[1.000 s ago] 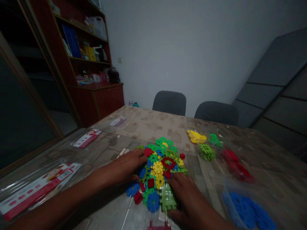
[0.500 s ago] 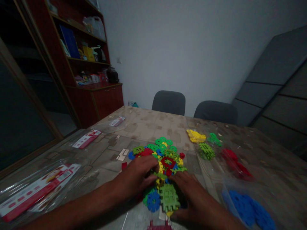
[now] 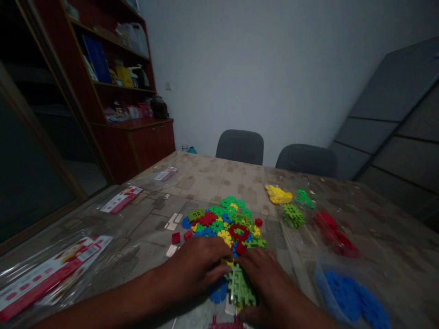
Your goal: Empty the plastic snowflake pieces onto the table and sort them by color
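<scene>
Both my hands meet low over a pile of plastic building pieces in red, blue, yellow and green. A light green square interlocking block with toothed edges tilts between them. My right hand wraps its right side, fingers at the top and thumb near the bottom. My left hand pinches at its upper left edge, thumb and index close together; some yellow shows between the hands. A blue notched disc lies under my left hand, partly hidden. Below the block is a dark red piece, cut off by the frame.
At right are a clear tub of blue pieces and bagged red, green and yellow pieces. Plastic packaging with printed cards lies at left. Two grey chairs stand behind the table.
My left hand has moved down and right, toward the green block, uncovering blue and yellow pieces in the pile. The block has turned to a steeper angle. My right hand stays around it.
</scene>
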Motion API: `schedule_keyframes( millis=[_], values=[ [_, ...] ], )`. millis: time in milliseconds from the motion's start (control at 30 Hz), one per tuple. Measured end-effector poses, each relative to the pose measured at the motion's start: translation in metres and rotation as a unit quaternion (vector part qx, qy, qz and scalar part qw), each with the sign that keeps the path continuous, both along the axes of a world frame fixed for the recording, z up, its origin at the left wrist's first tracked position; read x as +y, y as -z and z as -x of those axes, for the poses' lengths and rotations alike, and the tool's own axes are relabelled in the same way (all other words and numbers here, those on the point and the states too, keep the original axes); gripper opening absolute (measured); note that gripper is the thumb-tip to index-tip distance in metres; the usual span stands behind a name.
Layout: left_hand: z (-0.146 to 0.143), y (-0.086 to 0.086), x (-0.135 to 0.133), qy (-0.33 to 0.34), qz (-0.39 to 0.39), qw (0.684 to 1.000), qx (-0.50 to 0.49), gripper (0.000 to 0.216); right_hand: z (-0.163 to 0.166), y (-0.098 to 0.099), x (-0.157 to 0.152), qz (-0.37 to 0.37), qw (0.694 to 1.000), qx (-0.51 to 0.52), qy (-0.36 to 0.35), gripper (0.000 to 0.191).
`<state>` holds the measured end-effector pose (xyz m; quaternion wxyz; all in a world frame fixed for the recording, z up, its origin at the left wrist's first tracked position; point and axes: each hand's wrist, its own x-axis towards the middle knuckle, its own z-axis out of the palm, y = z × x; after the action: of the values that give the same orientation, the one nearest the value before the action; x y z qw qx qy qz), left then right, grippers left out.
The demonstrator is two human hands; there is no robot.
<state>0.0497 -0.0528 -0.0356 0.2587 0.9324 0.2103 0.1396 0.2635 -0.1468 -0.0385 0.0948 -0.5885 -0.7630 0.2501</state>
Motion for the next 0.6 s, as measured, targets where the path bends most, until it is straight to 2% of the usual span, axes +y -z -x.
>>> schedule_keyframes(
  millis=[200, 400, 533, 600],
  values=[
    [0.005, -0.004, 0.015, -0.042, -0.036, 0.998, 0.044, 0.012, 0.001, -0.003, 0.001, -0.016, 1.0, 0.003, -0.006, 0.064],
    [0.005, -0.004, 0.022, -0.036, -0.059, 0.994, 0.08, 0.011, -0.004, -0.015, -0.001, -0.011, 0.998, 0.056, 0.025, 0.058],
    [0.005, -0.007, 0.025, -0.032, -0.056, 0.993, 0.102, 0.009, -0.011, -0.021, -0.004, 0.01, 0.998, 0.051, 0.048, 0.052],
    [0.006, -0.009, 0.025, -0.027, -0.057, 0.992, 0.107, 0.008, -0.015, -0.027, -0.006, -0.004, 0.998, 0.049, 0.048, 0.053]
  ],
)
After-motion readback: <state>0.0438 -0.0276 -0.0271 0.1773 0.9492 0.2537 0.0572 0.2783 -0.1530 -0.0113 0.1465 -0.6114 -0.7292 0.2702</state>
